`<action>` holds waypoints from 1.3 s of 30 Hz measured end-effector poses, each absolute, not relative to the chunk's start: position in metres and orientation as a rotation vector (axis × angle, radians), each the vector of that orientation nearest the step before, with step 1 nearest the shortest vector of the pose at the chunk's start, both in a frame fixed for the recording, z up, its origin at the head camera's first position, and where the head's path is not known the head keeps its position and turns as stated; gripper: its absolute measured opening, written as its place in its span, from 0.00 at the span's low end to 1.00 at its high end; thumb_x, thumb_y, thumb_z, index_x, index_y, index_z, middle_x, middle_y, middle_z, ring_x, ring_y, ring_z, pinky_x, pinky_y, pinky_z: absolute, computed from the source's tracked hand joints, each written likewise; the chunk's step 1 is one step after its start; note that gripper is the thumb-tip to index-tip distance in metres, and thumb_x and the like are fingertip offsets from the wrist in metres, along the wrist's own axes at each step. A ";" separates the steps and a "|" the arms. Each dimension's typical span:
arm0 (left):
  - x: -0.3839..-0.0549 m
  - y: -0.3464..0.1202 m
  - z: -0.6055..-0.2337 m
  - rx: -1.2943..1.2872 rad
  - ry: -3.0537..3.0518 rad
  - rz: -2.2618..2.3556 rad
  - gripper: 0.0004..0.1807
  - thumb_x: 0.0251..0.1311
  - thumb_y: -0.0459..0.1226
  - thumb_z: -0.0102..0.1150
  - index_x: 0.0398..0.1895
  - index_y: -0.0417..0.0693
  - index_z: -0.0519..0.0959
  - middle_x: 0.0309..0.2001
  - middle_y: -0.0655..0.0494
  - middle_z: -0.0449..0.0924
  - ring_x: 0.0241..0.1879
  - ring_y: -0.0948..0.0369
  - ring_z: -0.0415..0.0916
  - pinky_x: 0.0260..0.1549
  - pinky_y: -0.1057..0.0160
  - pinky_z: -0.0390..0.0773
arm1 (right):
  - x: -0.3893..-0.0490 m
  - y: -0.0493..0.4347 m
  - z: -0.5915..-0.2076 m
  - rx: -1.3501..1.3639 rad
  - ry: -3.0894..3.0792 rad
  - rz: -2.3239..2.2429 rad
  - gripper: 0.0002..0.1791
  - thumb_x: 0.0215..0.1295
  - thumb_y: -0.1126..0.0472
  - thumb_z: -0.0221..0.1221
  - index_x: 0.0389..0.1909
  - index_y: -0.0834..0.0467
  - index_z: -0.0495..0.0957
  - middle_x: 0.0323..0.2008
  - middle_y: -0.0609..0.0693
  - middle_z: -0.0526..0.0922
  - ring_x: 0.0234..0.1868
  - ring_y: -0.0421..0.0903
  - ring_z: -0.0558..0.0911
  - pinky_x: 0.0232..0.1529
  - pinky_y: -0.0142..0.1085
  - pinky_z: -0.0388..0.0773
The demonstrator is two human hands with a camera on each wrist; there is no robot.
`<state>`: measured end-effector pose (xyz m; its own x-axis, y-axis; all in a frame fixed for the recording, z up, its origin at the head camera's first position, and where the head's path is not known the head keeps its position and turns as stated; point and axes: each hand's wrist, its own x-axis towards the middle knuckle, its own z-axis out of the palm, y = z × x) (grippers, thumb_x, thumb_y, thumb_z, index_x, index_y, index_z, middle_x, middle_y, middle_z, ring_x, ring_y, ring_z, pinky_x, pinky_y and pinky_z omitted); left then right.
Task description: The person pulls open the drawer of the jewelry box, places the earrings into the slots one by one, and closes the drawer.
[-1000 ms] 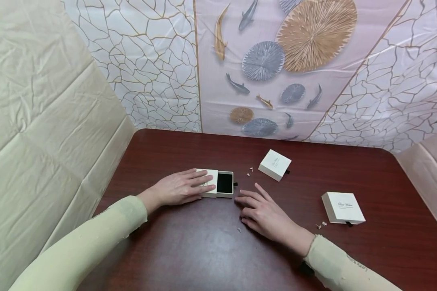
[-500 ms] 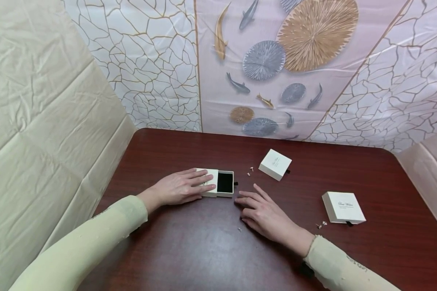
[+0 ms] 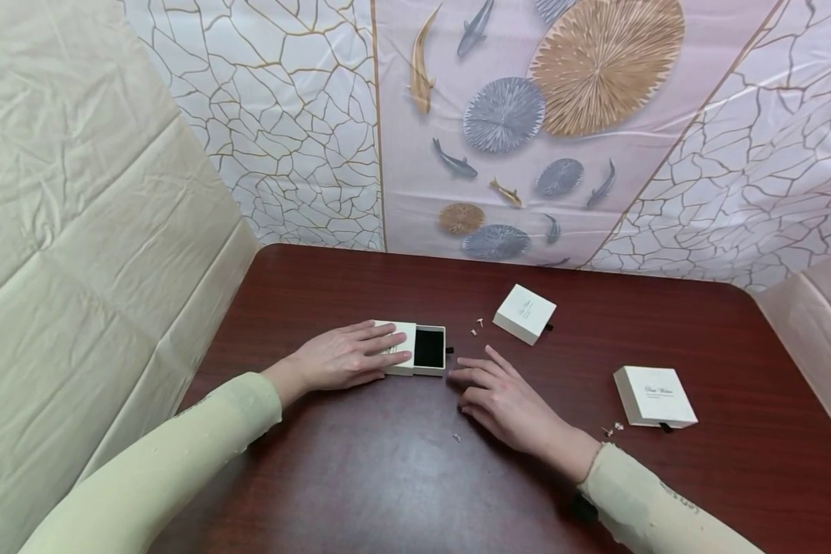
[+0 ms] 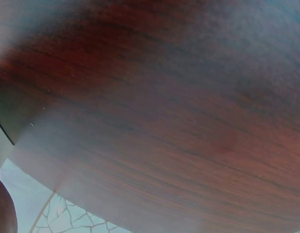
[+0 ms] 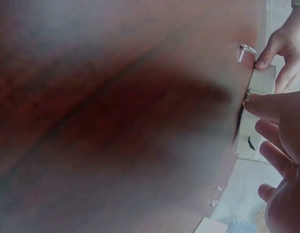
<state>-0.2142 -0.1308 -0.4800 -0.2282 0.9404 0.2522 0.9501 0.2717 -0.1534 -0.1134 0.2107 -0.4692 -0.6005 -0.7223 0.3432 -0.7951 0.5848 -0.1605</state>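
My left hand [image 3: 346, 357] lies over the sleeve of a small white drawer-style jewelry box [image 3: 407, 331], straight fingers on top and the thumb by its near side. The box's tray [image 3: 429, 350], with a black insert and a black pull tab, sticks out to the right. Just right of that tab is my right hand [image 3: 508, 404]. In the right wrist view it pinches a tiny sparkling stud earring [image 5: 247, 96] at the thumb tip; the opposing fingertip is hidden. A similar stud earring [image 3: 456, 438] lies on the table near this hand.
Two closed white jewelry boxes stand to the right, one box at the back [image 3: 525, 313] and one box farther right [image 3: 654, 396]. Small earrings [image 3: 476, 327] lie by the first, more earrings [image 3: 612, 428] by the second. A patterned cloth [image 3: 305, 123] hangs behind the dark table [image 3: 360, 477].
My right hand's fingers have shifted very slightly near the tray. The left hand and all the boxes keep their places.
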 end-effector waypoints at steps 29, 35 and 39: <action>-0.214 -0.132 -0.479 -1.742 -2.262 -0.057 0.30 0.72 0.45 0.68 0.76 0.54 0.76 0.75 0.47 0.74 0.75 0.48 0.71 0.73 0.47 0.72 | -0.159 0.195 -0.434 1.103 -2.716 0.696 0.04 0.69 0.67 0.69 0.35 0.56 0.86 0.68 0.61 0.80 0.75 0.62 0.72 0.79 0.68 0.53; -0.215 -0.131 -0.480 -1.737 -2.254 -0.047 0.30 0.72 0.46 0.68 0.76 0.54 0.77 0.74 0.46 0.75 0.75 0.48 0.71 0.72 0.47 0.72 | -0.171 0.189 -0.433 1.093 -2.750 0.714 0.03 0.71 0.66 0.68 0.36 0.56 0.86 0.70 0.61 0.78 0.76 0.63 0.71 0.79 0.69 0.52; -0.214 -0.131 -0.479 -1.735 -2.263 -0.045 0.30 0.72 0.46 0.68 0.76 0.54 0.76 0.74 0.47 0.75 0.75 0.48 0.71 0.72 0.47 0.72 | -0.179 0.185 -0.432 1.109 -2.762 0.708 0.04 0.71 0.66 0.67 0.35 0.56 0.85 0.70 0.63 0.77 0.76 0.64 0.71 0.78 0.71 0.53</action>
<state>-0.2143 -0.1312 -0.4795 -0.2335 0.9408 0.2457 0.9498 0.2748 -0.1496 -0.1790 0.1854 -0.4325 -0.7343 -0.6342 0.2421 -0.6725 0.6308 -0.3872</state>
